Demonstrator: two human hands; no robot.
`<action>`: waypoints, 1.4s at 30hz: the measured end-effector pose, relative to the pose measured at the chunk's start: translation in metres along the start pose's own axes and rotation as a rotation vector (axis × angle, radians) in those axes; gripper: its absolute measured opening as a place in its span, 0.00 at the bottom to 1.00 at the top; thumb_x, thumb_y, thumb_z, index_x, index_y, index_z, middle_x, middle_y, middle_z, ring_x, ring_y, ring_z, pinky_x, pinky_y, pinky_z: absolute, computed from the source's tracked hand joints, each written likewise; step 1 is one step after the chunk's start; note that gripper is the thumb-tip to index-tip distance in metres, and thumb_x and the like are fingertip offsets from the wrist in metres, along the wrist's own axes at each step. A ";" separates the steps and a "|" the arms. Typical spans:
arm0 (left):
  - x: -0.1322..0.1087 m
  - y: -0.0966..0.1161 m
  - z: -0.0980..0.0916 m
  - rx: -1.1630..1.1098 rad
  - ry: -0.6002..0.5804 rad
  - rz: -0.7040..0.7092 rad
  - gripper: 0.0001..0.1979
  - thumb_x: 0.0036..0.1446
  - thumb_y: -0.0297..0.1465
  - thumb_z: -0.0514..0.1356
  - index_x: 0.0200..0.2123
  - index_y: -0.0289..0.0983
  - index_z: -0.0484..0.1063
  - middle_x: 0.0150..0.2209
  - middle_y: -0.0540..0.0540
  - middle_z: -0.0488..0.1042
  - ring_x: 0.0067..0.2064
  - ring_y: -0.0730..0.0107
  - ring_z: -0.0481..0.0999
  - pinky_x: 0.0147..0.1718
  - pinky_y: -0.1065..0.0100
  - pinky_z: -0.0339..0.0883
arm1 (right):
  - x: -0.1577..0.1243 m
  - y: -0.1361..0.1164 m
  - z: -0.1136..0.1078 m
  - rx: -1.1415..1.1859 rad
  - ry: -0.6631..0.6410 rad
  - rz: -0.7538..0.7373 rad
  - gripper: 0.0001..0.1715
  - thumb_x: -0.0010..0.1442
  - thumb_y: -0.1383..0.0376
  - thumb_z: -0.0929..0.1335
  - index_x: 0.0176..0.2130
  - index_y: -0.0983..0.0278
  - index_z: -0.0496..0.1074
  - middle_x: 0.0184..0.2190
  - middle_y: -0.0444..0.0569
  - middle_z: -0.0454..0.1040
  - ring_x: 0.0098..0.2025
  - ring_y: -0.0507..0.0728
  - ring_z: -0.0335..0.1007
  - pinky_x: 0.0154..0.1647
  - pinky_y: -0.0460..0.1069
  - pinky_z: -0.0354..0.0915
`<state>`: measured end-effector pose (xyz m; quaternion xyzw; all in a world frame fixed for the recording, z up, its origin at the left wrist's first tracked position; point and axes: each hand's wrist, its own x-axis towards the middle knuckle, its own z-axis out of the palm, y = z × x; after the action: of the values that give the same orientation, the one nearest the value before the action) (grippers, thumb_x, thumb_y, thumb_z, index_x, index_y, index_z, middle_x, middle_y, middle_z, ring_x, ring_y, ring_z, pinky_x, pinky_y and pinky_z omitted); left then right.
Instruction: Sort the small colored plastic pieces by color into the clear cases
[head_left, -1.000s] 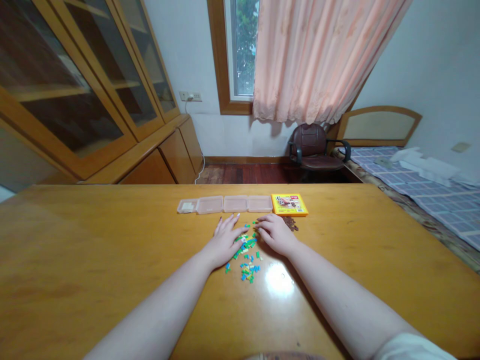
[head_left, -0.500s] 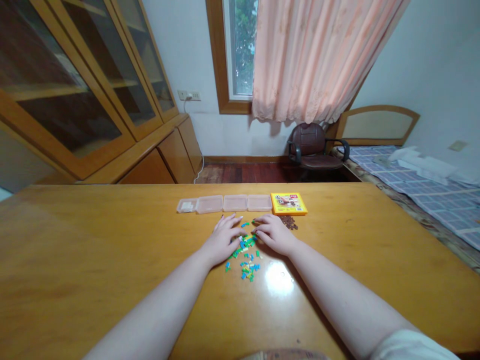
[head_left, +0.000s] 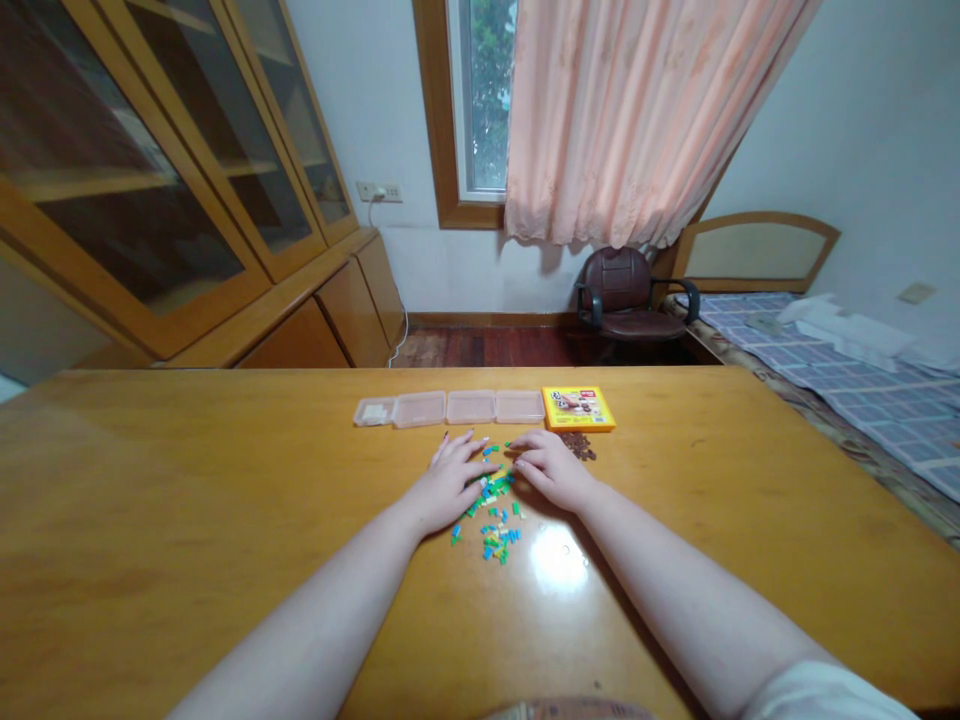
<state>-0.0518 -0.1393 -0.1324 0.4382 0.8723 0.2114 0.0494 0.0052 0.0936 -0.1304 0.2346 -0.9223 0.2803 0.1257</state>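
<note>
Both my hands lie on the desk (head_left: 187, 480) at the scatter of small bricks (head_left: 496, 525), green, blue, yellow and white. My left hand (head_left: 448, 480) is open and palm down, fingers spread and pointing far and a little right, its thumb side touching the left edge of the scatter. My right hand (head_left: 553, 468) comes in from the other side with its fingers curled, the fingertips (head_left: 521, 462) down among the farthest bricks; whether they pinch one I cannot tell, the pieces are too small.

The scatter lies between the two hands and runs on toward me. Its long axis goes from far to near, with the far end under my fingertips and the near end loose on the desk between my forearms. Both hands touch it, the left along its side, the right at its far tip.

Just beyond my hands stands a row of clear boxes (head_left: 450, 408), side by side from left to right. A yellow box (head_left: 578, 408) closes the row on the right. A small heap of brown pieces (head_left: 580, 446) lies just right of my right hand.
</note>
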 end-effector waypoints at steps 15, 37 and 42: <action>0.002 -0.003 0.000 0.030 0.049 -0.070 0.16 0.61 0.33 0.55 0.51 0.44 0.73 0.61 0.43 0.64 0.65 0.51 0.54 0.63 0.42 0.45 | 0.002 0.003 0.006 -0.017 0.042 0.130 0.18 0.67 0.62 0.60 0.43 0.63 0.77 0.48 0.55 0.74 0.51 0.59 0.67 0.55 0.56 0.61; 0.001 -0.007 0.004 0.013 0.046 -0.069 0.19 0.61 0.34 0.55 0.55 0.46 0.70 0.63 0.43 0.60 0.66 0.50 0.53 0.63 0.42 0.45 | 0.000 0.000 0.005 -0.040 -0.032 0.041 0.16 0.66 0.59 0.62 0.42 0.60 0.78 0.54 0.53 0.70 0.56 0.61 0.62 0.58 0.59 0.57; 0.000 -0.009 0.006 -0.009 0.055 -0.064 0.20 0.60 0.34 0.56 0.56 0.47 0.68 0.64 0.43 0.58 0.66 0.50 0.53 0.62 0.41 0.46 | 0.001 -0.003 0.004 -0.085 -0.045 0.076 0.18 0.67 0.59 0.61 0.47 0.59 0.76 0.56 0.54 0.68 0.59 0.61 0.58 0.60 0.61 0.54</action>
<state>-0.0573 -0.1418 -0.1420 0.4037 0.8859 0.2257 0.0344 0.0055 0.0890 -0.1321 0.2000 -0.9443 0.2399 0.1039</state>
